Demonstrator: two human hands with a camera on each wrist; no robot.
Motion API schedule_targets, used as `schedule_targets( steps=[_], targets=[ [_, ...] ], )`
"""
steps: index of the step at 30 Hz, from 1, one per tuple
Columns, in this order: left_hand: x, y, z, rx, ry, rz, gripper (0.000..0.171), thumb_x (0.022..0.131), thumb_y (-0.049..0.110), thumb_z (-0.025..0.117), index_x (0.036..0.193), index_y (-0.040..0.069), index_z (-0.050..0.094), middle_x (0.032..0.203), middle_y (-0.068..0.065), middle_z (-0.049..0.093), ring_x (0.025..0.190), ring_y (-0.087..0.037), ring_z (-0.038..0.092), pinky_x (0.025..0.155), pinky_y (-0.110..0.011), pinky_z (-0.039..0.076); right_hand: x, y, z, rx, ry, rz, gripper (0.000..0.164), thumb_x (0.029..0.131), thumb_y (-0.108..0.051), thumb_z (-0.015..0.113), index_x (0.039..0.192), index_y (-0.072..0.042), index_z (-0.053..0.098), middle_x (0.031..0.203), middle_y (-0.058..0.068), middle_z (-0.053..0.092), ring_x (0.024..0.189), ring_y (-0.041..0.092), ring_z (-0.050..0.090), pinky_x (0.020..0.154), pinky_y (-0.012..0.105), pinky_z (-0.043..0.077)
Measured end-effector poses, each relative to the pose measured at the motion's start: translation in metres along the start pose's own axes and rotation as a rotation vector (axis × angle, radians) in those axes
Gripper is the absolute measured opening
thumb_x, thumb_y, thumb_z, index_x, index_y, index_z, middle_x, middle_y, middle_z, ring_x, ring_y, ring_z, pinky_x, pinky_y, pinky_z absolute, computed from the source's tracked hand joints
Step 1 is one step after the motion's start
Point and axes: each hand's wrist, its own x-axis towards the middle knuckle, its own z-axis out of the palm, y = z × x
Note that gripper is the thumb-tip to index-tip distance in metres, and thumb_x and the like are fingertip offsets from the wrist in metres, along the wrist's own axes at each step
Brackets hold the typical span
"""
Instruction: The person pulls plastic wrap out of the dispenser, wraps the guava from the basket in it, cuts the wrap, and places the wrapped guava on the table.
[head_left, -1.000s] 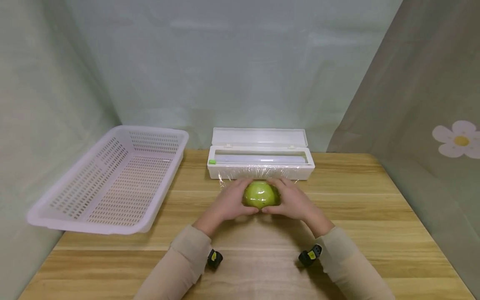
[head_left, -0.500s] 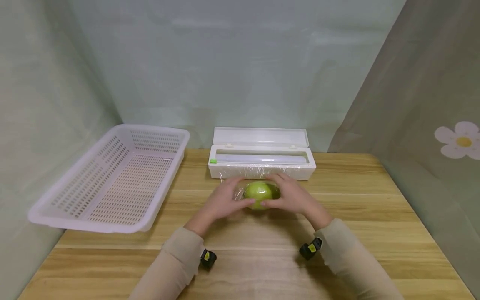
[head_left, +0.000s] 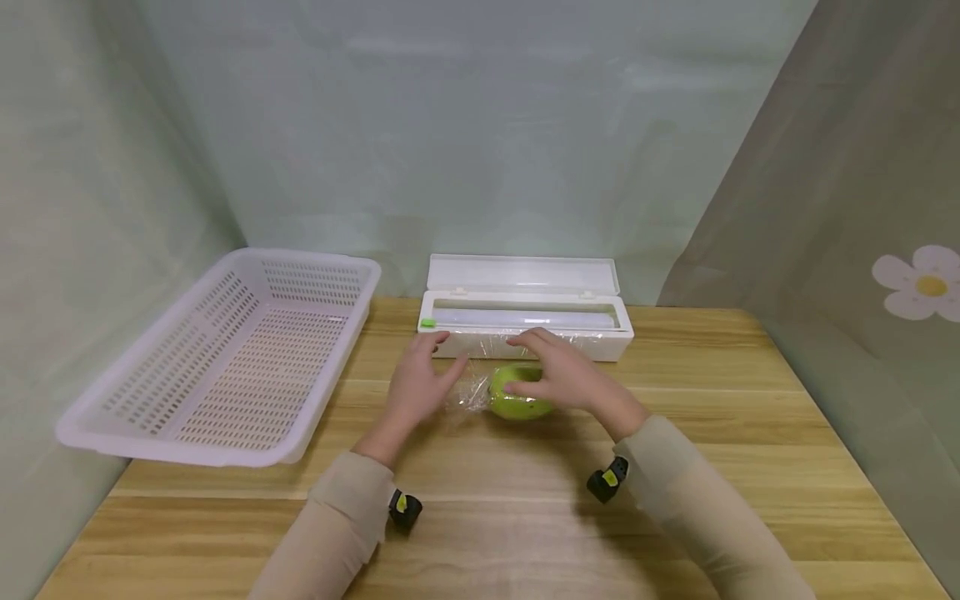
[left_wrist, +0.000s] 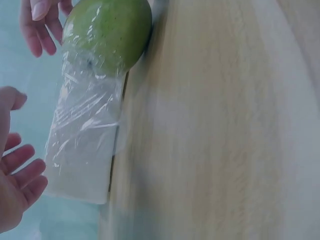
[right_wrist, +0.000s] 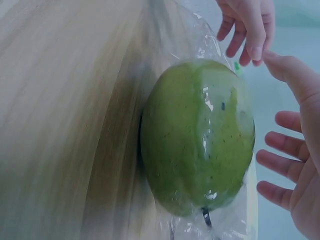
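One green fruit [head_left: 519, 407] lies on the table [head_left: 480, 542], clear film [head_left: 472, 394] clinging to it and spreading left, just near of the white box [head_left: 617, 347]. Left of it, the left hand [head_left: 415, 385] is released, fingers loose; the right hand [head_left: 568, 375], also relaxed, hovers close beside the fruit.

No legible text, no readable labels, brands, numbers or signs
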Motion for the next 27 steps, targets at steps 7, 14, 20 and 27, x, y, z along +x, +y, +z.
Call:
schedule_targets(
  steps=[7,14,20,27],
  targets=[
    [0.009,-0.009,-0.006,-0.037,0.122,-0.052,0.073,0.083,0.03,0.071,0.139,-0.001,0.038,0.133,-0.021,0.042,0.122,-0.037,0.045,0.105,-0.049,0.039,0.015,-0.009,0.008,0.024,0.016,-0.006,0.064,0.084,-0.049,0.065,0.133,-0.012,0.052,0.131,0.005,0.055,0.12,0.024,0.054,0.101,0.042,0.045],
    [0.02,-0.017,-0.01,-0.041,0.099,-0.069,0.078,0.082,0.031,0.073,0.141,0.0,0.034,0.144,-0.022,0.035,0.132,-0.037,0.036,0.112,-0.05,0.029,0.028,-0.017,0.018,0.053,0.066,-0.016,0.057,0.087,-0.049,0.061,0.13,-0.012,0.054,0.128,0.002,0.057,0.118,0.021,0.055,0.1,0.038,0.045],
    [0.029,-0.024,-0.008,-0.055,0.041,-0.089,0.077,0.083,0.036,0.071,0.141,0.001,0.034,0.144,-0.022,0.037,0.134,-0.038,0.036,0.112,-0.051,0.029,0.041,-0.022,0.028,0.123,0.122,-0.054,0.048,0.088,-0.038,0.065,0.126,-0.01,0.055,0.127,0.004,0.057,0.119,0.021,0.053,0.103,0.038,0.043],
    [0.038,-0.026,-0.004,-0.072,0.008,-0.151,0.082,0.082,0.041,0.071,0.142,0.0,0.033,0.143,-0.023,0.04,0.133,-0.038,0.037,0.111,-0.05,0.03,0.057,-0.03,0.037,0.111,0.186,-0.061,0.044,0.089,-0.038,0.063,0.123,-0.011,0.058,0.124,0.002,0.06,0.119,0.017,0.054,0.103,0.034,0.043]
  ],
)
